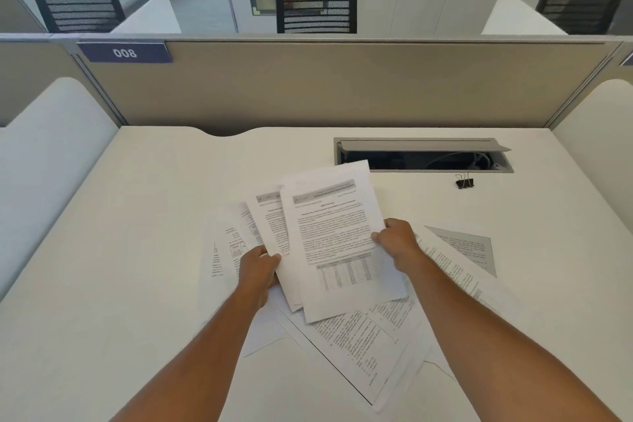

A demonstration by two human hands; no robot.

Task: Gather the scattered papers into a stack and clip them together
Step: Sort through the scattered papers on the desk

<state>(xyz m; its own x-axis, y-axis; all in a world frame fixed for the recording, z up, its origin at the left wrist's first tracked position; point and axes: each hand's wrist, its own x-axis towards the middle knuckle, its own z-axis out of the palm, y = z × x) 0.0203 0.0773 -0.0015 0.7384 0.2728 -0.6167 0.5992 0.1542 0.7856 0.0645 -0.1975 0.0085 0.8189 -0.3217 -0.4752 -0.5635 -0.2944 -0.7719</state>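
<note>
A printed top sheet (337, 243) with a table near its bottom is lifted above the white desk (137, 216), with a second sheet (270, 216) fanned out behind it to the left. My left hand (258, 272) grips the left edges of these sheets. My right hand (399, 238) pinches the top sheet's right edge. Several loose papers (370, 346) lie scattered underneath, one reaching out to the right (469, 247). A black binder clip (464, 180) lies on the desk at the far right, apart from both hands.
An open cable tray (423, 156) with a raised grey lid is sunk into the desk behind the papers. A beige partition (342, 86) marked 008 closes the far side. White side dividers (51, 154) flank the desk. Black mesh chairs (315, 0) stand beyond.
</note>
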